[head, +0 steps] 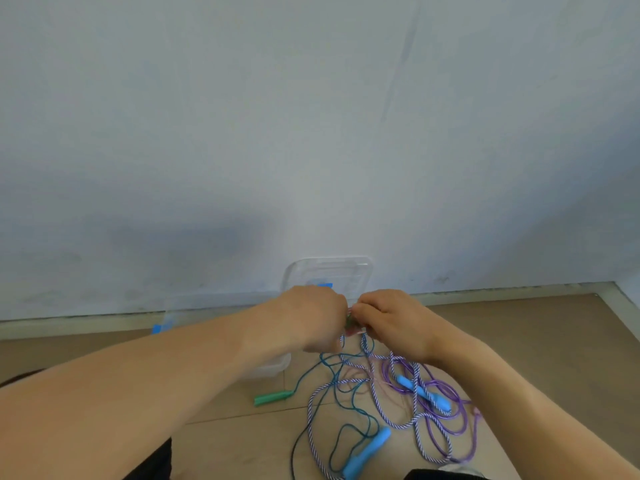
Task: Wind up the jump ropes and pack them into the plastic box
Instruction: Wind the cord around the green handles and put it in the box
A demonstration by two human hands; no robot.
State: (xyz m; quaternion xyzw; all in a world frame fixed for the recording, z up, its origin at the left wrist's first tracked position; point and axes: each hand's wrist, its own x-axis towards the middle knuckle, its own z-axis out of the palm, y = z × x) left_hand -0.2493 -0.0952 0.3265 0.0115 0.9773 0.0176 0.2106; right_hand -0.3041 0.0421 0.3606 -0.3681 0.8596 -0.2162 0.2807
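The wall (311,116) is pale blue-grey, the floor (536,341) light brown wood. A green handle (272,398) ends a teal rope (337,393). A rope striped white and blue-purple (313,400) loops beside a clear purple rope (459,420). Two light blue handles (367,452) lie at the near edge, another light blue pair (424,393) among the purple loops. The box (273,367) and lid (329,271) are clear, each with blue tape (323,285).
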